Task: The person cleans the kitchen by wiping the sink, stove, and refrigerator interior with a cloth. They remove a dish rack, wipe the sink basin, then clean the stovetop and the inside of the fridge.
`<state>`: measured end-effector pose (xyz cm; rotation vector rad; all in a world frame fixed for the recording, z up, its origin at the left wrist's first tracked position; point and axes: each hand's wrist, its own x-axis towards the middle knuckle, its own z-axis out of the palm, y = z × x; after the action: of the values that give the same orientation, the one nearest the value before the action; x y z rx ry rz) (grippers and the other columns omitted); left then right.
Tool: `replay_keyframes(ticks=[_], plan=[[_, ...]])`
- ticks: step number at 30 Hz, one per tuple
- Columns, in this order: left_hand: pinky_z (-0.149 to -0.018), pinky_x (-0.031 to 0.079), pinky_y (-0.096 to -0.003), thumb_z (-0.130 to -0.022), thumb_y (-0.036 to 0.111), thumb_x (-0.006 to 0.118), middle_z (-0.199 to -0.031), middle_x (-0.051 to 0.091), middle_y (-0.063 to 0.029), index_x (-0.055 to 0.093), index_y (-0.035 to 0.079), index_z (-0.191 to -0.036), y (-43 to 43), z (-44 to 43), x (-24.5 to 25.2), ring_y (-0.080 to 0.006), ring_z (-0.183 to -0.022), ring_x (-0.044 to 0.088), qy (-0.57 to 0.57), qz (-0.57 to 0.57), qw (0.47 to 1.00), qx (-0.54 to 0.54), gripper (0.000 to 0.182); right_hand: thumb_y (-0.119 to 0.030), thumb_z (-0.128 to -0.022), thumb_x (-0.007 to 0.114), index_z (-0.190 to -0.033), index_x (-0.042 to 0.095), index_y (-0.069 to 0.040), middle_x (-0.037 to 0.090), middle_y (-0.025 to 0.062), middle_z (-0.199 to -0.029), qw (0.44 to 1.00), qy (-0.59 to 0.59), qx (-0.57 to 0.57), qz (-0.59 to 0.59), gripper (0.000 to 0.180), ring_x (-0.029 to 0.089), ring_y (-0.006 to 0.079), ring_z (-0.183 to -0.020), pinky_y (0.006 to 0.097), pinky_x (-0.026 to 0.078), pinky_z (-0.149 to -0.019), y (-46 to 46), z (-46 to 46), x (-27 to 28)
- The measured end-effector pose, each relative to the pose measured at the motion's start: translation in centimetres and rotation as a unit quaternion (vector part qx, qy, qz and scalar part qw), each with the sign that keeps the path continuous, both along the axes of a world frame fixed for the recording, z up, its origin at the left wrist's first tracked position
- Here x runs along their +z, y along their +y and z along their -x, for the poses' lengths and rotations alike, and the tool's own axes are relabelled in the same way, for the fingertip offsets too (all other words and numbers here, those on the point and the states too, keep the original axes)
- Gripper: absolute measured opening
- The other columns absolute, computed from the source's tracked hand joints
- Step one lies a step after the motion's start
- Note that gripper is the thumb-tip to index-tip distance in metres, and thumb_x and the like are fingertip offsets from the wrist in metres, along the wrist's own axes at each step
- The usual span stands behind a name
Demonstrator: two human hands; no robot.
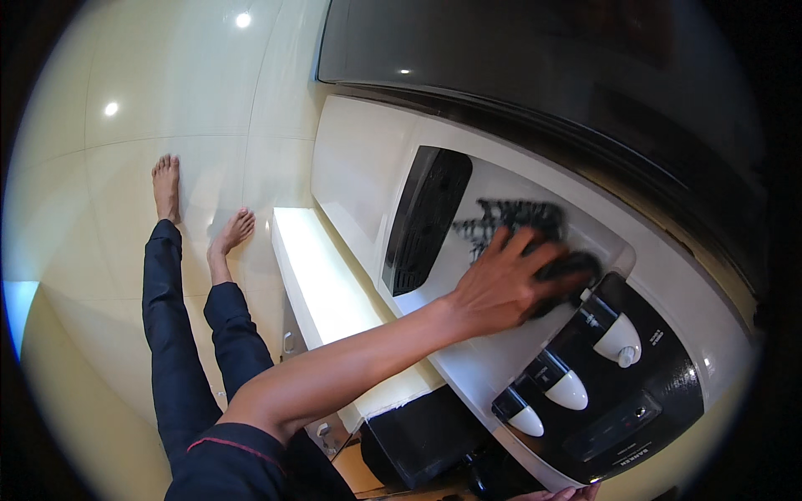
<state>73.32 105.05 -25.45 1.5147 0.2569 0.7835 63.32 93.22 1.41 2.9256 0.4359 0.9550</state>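
Note:
My left hand (501, 285) is inside the white recess of a water dispenser (357, 169), blurred by motion. It grips a black-and-white checked cloth (517, 216), which lies against the recess's back wall. Part of the cloth bunches dark under the fingers. Beside the hand, on the dispenser's black tap panel (651, 369), are several taps with white levers (567, 391). A black slotted drip tray (432, 219) sits at the recess's other end. At the bottom edge, only some fingers of my right hand (564, 493) show, touching the dispenser's rim; their grip is mostly hidden.
A large glossy dark appliance or cabinet (501, 69) stands along the dispenser's far side. Nearer me is a white ledge (326, 275), with a black box-like object (420, 432) below it in the picture. My bare feet (232, 232) stand on cream floor tiles (188, 75).

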Motion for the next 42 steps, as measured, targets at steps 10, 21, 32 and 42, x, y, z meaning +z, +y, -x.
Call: replay_keyframes(ticks=[10, 21, 32, 42], plan=[[-0.076, 0.046, -0.0451, -0.079, 0.012, 0.068, -0.100, 0.055, -0.0200, 0.061, -0.002, -0.114, 2.1, -2.7, 2.1, -0.0357, -0.091, 0.055, 0.277, 0.227, 0.920, 0.161, 0.038, -0.069, -0.086, 0.045, -0.118, 0.048, 0.007, 0.052, 0.0225, -0.106, 0.997, -0.006, -0.032, 0.064, 0.083, 0.050, 0.0334, -0.100, 0.0434, 0.040, -0.090, -0.1, 0.3, 0.4], [-0.074, 0.051, -0.0436, -0.072, 0.006, 0.069, -0.097, 0.063, -0.0206, 0.069, -0.002, -0.097, 0.4, -3.5, -2.3, -0.0393, -0.085, 0.063, 0.296, 0.221, 0.903, 0.220, 0.026, -0.066, -0.085, 0.049, -0.114, 0.048, 0.006, 0.051, 0.0208, -0.102, 0.998, -0.016, -0.046, 0.036, 0.078, 0.050, 0.0319, -0.096, 0.0428, 0.040, -0.086, -0.1, 0.0, 0.2], [-0.072, 0.053, -0.0490, -0.077, 0.020, 0.067, -0.090, 0.066, -0.0231, 0.067, -0.001, -0.087, -4.6, 7.2, 1.5, -0.0396, -0.086, 0.065, 0.421, 0.158, 0.824, -0.345, 0.023, -0.067, -0.083, 0.056, -0.114, 0.048, 0.005, 0.052, 0.0183, -0.100, 0.999, 0.018, -0.038, 0.014, 0.079, 0.050, 0.0296, -0.093, 0.0427, 0.042, -0.084, 1.3, -0.1, 0.1], [-0.064, 0.056, -0.0405, -0.069, 0.017, 0.066, -0.086, 0.064, -0.0149, 0.071, 0.003, -0.074, 0.6, 8.6, 2.2, -0.0295, -0.087, 0.062, 0.436, -0.012, 0.867, -0.243, 0.016, -0.059, -0.087, 0.050, -0.122, 0.046, 0.005, 0.051, 0.0210, -0.110, 0.983, -0.022, -0.080, 0.166, 0.073, 0.050, 0.0333, -0.100, 0.0416, 0.041, -0.089, 0.6, 0.0, 0.9]])
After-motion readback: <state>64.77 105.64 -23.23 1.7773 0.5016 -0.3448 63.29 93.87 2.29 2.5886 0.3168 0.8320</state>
